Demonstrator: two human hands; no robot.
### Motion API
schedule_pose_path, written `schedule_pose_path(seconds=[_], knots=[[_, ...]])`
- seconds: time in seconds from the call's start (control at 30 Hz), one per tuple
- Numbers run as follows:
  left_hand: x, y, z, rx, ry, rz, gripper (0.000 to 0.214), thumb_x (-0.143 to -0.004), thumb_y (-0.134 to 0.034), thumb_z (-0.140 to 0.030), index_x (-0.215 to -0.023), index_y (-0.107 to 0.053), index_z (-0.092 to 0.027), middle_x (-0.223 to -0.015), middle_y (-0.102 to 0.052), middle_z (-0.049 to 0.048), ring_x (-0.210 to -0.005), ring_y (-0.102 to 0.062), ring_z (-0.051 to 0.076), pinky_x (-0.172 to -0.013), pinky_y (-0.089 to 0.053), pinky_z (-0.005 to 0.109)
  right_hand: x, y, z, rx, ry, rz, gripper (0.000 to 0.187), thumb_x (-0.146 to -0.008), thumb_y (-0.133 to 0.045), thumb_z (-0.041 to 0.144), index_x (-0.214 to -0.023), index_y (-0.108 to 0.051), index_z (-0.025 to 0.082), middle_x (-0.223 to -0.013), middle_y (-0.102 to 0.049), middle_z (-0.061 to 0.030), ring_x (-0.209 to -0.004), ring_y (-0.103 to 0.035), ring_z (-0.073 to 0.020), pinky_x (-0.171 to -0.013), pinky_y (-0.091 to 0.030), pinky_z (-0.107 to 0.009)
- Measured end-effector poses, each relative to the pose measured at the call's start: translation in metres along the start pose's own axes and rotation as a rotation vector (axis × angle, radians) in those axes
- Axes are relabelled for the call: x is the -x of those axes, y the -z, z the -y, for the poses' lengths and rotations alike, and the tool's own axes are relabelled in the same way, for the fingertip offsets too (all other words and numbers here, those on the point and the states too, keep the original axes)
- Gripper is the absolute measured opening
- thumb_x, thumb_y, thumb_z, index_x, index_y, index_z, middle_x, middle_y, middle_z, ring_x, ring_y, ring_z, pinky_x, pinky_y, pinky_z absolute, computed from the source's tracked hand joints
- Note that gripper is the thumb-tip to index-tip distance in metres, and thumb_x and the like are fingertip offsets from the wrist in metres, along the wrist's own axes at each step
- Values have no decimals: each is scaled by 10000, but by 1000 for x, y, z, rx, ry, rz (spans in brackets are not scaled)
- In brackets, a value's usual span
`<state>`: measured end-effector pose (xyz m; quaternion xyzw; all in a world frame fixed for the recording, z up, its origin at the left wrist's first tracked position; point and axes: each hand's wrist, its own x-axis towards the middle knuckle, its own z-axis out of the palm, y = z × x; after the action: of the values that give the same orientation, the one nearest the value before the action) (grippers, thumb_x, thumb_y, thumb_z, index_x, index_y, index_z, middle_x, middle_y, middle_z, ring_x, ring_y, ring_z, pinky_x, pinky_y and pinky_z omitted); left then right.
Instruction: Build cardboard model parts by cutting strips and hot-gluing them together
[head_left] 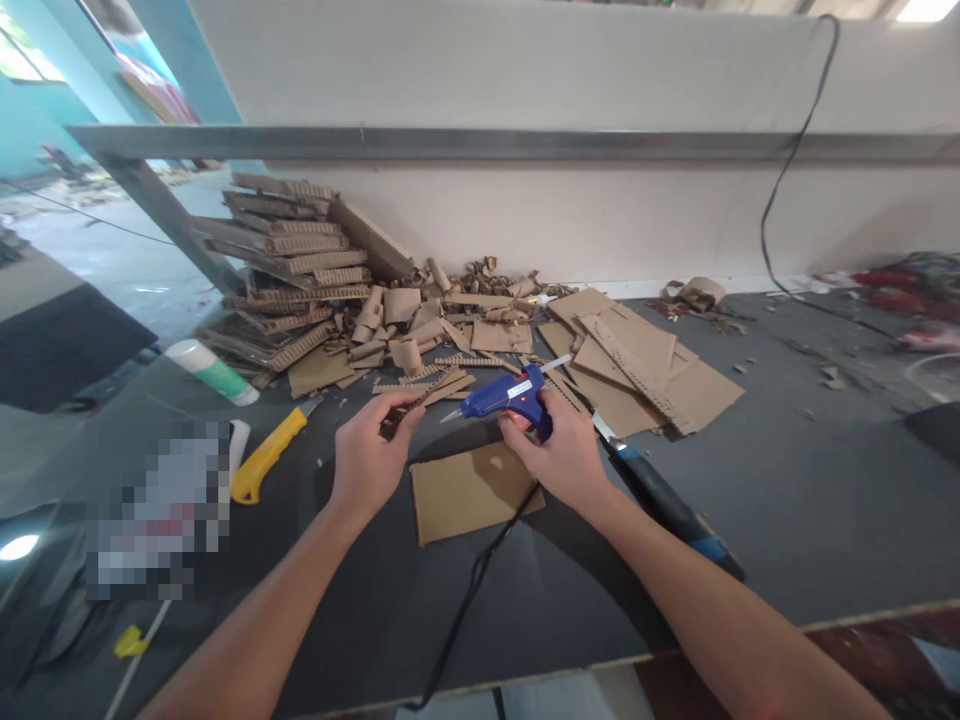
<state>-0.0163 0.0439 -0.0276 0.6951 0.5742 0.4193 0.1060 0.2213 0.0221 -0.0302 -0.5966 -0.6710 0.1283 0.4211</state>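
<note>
My right hand (564, 448) is wrapped round the handle of a blue glue gun (501, 396), its nozzle pointing left and a pale glue stick (556, 366) jutting from the back. In my left hand (373, 448) a thin strip of corrugated cardboard (433, 386) is pinched between thumb and fingers. The nozzle is close to the strip; whether they touch I cannot tell. Below both hands a rectangular cardboard piece (469, 495) lies flat on the dark table. The gun's black cord (480, 570) crosses over it toward the front edge.
Stacked corrugated pieces (289, 260) and a heap of scraps (420, 310) fill the back left. Flat cardboard sheets (626, 355) lie at back right. A yellow cutter (271, 455) and a white-green tube (214, 370) rest at left. A dark-handled knife (660, 495) lies beside my right forearm.
</note>
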Motion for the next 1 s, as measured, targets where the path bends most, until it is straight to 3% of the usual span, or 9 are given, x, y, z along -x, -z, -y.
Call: schedule_pose_path(seconds=[0.2, 0.57, 1.0], knots=[[0, -2, 1, 45, 28, -8, 191, -906, -621, -376, -992, -668, -212, -784, -703, 2, -681, -666, 158, -673, -493, 260, -1, 0, 0, 0, 2, -2, 243, -812, -623, 445, -806, -500, 235, -615, -573, 20, -554, -560, -170, -514, -374, -262], [-1, 1, -2, -32, -73, 13, 159, -917, -608, -342, -957, -665, -199, -995, -689, 51, -779, -633, 155, -687, -494, 254, 0, -1, -1, 2, 6, 6, 243, -824, -612, 451, -827, -505, 233, -635, -585, 11, -555, -564, -172, -504, -375, -262], [-2, -2, 7, -38, -49, 11, 195, -920, -605, -369, -956, -665, -187, -913, -689, 43, -787, -642, 168, -732, -511, 279, -2, -4, -4, 27, -1, -29, 251, -809, -619, 441, -778, -480, 234, -613, -547, 25, -570, -547, -172, -529, -358, -260]])
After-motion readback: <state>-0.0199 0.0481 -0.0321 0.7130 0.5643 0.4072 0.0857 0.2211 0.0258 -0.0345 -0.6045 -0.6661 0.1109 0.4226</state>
